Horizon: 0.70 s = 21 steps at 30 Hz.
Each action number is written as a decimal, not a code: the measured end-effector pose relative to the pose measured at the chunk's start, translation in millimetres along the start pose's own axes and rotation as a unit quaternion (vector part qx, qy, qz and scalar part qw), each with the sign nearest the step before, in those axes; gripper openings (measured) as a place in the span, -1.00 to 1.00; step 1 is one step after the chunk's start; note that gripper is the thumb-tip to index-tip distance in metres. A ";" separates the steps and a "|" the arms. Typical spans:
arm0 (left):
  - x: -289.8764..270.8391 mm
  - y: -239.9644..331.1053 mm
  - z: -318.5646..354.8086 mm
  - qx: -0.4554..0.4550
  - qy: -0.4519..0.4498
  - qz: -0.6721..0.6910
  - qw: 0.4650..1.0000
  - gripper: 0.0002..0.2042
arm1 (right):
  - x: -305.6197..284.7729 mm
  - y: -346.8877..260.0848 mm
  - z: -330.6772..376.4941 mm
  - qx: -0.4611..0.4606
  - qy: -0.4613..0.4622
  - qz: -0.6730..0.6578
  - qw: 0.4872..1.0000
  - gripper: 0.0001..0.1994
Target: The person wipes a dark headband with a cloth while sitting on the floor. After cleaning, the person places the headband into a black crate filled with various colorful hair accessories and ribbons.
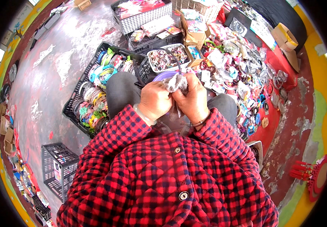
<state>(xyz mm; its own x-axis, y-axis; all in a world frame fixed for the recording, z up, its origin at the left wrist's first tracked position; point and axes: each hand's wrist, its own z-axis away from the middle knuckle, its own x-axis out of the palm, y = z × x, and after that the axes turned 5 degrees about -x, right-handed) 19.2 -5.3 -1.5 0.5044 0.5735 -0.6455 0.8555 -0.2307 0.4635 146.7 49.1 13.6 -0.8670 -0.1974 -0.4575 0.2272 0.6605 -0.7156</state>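
My left hand and my right hand meet above my lap, fingers closed. Between them is a fuzzy grey-white piece, its exact kind unclear, with what looks like clear plastic below it. A dark curved band arches just behind the hands; whether they grip it I cannot tell. Beyond them shows a purple rim, partly covered by my left hand. A black crate of headbands in many colours stands left of my knees. Past the hands is a white basket of small hair accessories.
A large heap of packaged trinkets covers the floor at right. Behind stand a grey basket, cardboard boxes and a dark crate. A black crate lies at lower left. Small goods line the left wall.
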 end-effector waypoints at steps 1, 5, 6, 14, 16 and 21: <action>-1.4 1.5 -0.4 -0.005 -0.004 -0.004 1.000 -0.84 | 0.8 0.2 0.3 0.013 0.011 -0.001 1.000 -0.75; 1.3 2.3 1.0 -0.019 -0.004 -0.015 1.000 -0.88 | 0.8 9.3 -2.4 0.121 0.009 -0.147 0.982 -0.75; 3.1 0.9 1.2 -0.020 -0.001 -0.015 1.000 -0.90 | 1.3 14.8 -3.5 0.143 0.020 -0.230 0.962 -0.75; -3.5 -4.8 0.7 -0.063 -0.059 -0.049 0.995 -0.85 | -35.1 37.4 -7.6 0.328 -0.009 -0.550 0.768 -0.77; 0.6 -4.7 -1.4 -0.052 -0.043 -0.047 0.997 -0.89 | -34.3 28.8 -6.5 0.289 -0.030 -0.484 0.826 -0.76; 0.6 1.6 0.4 -0.025 -0.029 -0.033 0.999 -0.90 | -8.2 14.3 -4.0 0.061 -0.092 -0.061 0.992 -0.67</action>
<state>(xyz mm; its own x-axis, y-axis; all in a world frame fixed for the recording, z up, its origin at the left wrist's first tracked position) 20.9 -5.6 -1.4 0.4550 0.5385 -0.7092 0.8807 -0.1547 0.4476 155.3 63.0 9.3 -0.7980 -0.4066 -0.4449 0.1875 0.5341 -0.8244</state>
